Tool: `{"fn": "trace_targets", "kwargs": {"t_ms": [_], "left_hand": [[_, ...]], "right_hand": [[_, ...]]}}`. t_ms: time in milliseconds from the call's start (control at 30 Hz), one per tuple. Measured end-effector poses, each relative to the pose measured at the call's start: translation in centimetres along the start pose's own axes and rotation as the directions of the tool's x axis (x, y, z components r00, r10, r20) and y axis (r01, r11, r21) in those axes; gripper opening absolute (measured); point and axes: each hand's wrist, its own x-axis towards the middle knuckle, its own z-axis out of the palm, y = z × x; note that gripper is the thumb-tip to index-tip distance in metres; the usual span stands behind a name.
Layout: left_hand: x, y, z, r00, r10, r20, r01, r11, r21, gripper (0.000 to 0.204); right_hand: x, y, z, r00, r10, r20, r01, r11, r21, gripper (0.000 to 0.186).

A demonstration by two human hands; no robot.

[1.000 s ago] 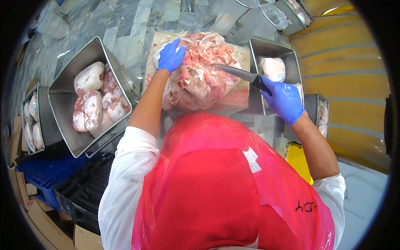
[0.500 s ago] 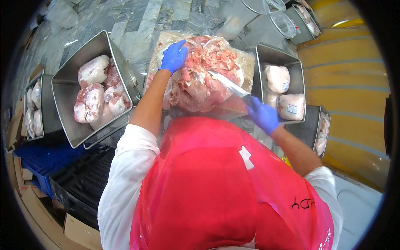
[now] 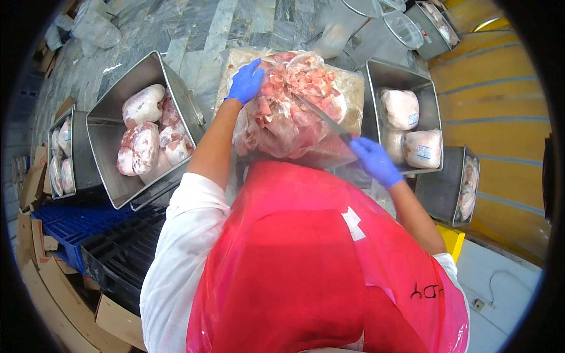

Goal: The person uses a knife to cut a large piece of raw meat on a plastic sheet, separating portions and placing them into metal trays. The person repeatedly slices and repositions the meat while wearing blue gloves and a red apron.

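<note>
Head view: the right hand (image 3: 376,162) grips a knife (image 3: 325,119) that could skid, if loose meat (image 3: 312,79) shifts, toward the left hand (image 3: 245,82), hold unclear, forward-left of that grip.

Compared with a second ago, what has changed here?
The right hand, still gripping the knife, has moved left and closer to the red apron, exposing more of a wrapped piece in the metal bin at right. Nothing was taken up or let go. The left hand still rests on the left side of the bagged meat.
</note>
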Motion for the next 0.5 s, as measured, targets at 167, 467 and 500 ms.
{"fn": "trace_targets", "kwargs": {"t_ms": [167,467,500], "left_hand": [[-0.1,0.5,0.1,1.0,-0.021,0.002,0.021,1.0,0.021,0.056],[-0.5,0.1,0.2,1.0,-0.006,-0.01,0.005,1.0,-0.008,0.058],[-0.7,0.0,0.4,1.0,0.0,-0.016,0.0,1.0,-0.011,0.058]], "right_hand": [[-4.9,-8.1,-3.7,0.908,-0.419,-0.022,0.192,0.46,-0.867,0.041],[-4.0,-19.4,0.2,0.944,-0.277,0.182,0.2,0.04,-0.979,0.027],[-3.8,-19.7,0.5,0.949,-0.255,0.187,0.201,0.029,-0.979,0.026]]}}
